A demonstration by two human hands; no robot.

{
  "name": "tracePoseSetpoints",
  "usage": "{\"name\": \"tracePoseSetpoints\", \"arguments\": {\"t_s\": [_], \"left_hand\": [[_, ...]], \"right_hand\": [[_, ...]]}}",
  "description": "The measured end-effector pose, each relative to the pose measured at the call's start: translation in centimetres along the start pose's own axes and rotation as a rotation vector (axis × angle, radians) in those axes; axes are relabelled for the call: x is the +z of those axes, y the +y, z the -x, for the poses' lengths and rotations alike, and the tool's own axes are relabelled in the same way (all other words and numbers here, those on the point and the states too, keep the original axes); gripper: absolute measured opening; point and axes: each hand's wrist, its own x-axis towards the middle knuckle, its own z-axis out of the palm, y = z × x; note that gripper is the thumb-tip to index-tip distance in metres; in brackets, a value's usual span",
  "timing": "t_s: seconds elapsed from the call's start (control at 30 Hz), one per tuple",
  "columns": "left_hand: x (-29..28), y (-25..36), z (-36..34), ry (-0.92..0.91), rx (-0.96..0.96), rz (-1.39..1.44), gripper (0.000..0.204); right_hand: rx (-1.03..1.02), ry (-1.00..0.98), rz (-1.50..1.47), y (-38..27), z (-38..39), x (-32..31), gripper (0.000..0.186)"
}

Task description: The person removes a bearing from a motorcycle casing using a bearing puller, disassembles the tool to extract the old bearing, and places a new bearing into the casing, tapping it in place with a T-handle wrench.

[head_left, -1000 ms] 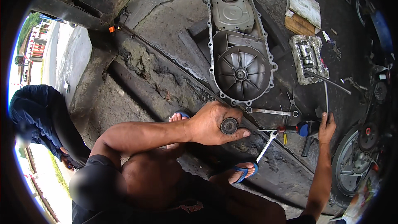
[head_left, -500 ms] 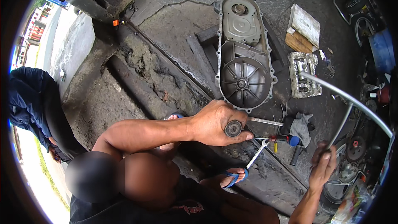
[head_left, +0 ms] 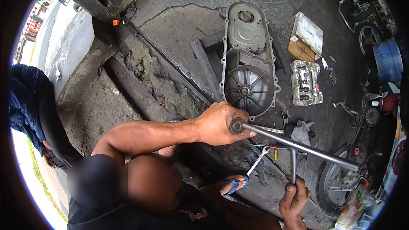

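Observation:
In the head view my left hand (head_left: 215,119) is closed round a dark round metal part (head_left: 235,126), its ringed end facing up. My right hand (head_left: 293,198) grips the stem of a steel T-handle wrench (head_left: 315,152); one end of its crossbar rests at or just over the part in my left fist, and I cannot tell if it touches. Beyond my left hand lies a large metal casing (head_left: 243,81) with bolt holes round its rim. Below the crossbar lie an open-end wrench (head_left: 256,162), a yellow-handled tool (head_left: 276,154) and a grey rag (head_left: 301,130).
At the right are a grimy silver block (head_left: 306,83), a white slab (head_left: 307,32) on wood, a blue bucket (head_left: 387,59) and motorcycle wheels (head_left: 334,183). A person in dark clothes (head_left: 36,110) is at the left. A ledge (head_left: 140,85) of broken concrete runs diagonally.
My right hand has lifted the T-handle wrench from beside the silver block and moved down-left, swinging the crossbar's end over to my left fist. My left hand stays almost still.

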Motion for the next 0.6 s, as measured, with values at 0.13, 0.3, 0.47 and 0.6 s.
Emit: {"name": "tracePoseSetpoints", "arguments": {"t_s": [0.13, 0.3, 0.47, 0.6], "left_hand": [[-0.2, 0.8, -0.1, -0.042, -0.083, -0.059, 0.029], [0.1, 0.2, 0.1, -0.05, -0.06, -0.042, 0.031], [0.4, -0.3, 0.2, -0.03, -0.101, 0.026, 0.031], [0.3, 0.3, -0.3, -0.071, -0.113, -0.003, 0.034]], "right_hand": [[-0.034, 0.205, -0.209, -0.3, 0.6, -0.1, 0.038], [0.004, 0.059, -0.067, -1.0, 0.4, -0.2, 0.037], [0.069, 0.008, -0.101, -1.4, 0.5, -0.2, 0.036], [0.031, -0.062, -0.026, -0.7, -0.2, 0.5, 0.029]]}}
